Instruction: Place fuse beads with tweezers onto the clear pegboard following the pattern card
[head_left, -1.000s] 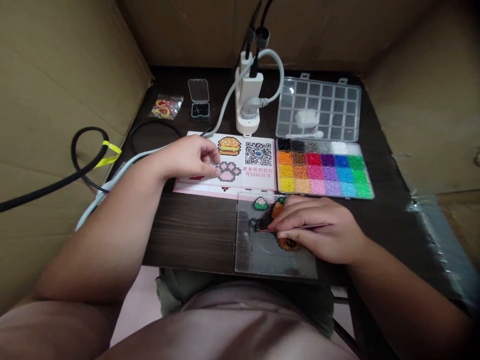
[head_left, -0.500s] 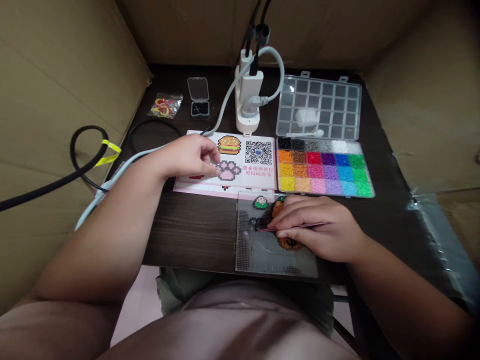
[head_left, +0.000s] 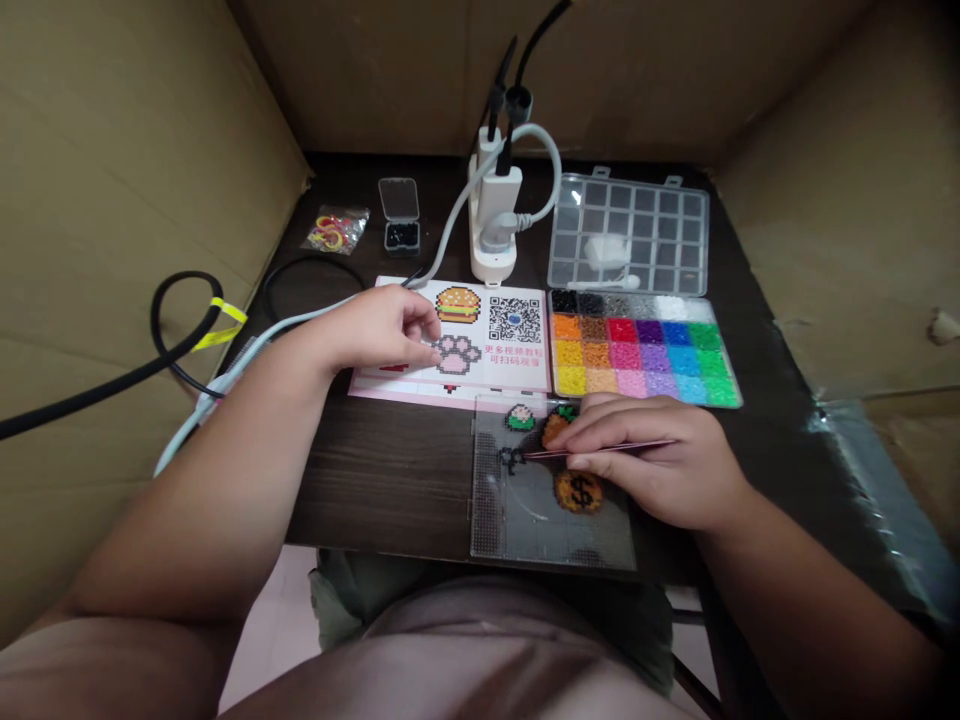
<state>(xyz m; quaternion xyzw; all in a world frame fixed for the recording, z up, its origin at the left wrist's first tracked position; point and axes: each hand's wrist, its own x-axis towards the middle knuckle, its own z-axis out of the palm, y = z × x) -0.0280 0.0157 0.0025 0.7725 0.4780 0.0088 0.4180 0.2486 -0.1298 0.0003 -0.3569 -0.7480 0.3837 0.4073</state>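
Your right hand [head_left: 652, 455] pinches a slim pink tool [head_left: 546, 455] between thumb and fingers, and its tip reaches the right side of a small black bead outline [head_left: 512, 459] on the clear pegboard [head_left: 517, 540]; whether a bead sits at that tip is too small to tell. The outline lies toward the upper left of the board, below a green and pale pink bead piece [head_left: 520, 418]. Right of it, partly behind your fingers, is an orange piece with a green top [head_left: 556, 425], and below your hand is a round orange coin piece [head_left: 578, 492] bearing a black dollar sign. Your left hand [head_left: 394, 325] lies over the left part of the pattern sheet [head_left: 517, 380], fingers loosely curled, the thumb apart from the index finger and near the printed paw; you have nothing visible in it, and I cannot tell how firmly it touches the paper. Right of the sheet stands the sorted bead case [head_left: 675, 403], its lid [head_left: 630, 183] folded back with a white spoon [head_left: 626, 283] in it, while the white power strip [head_left: 491, 265] is behind the sheet, with a little box of black beads [head_left: 401, 200] to its left
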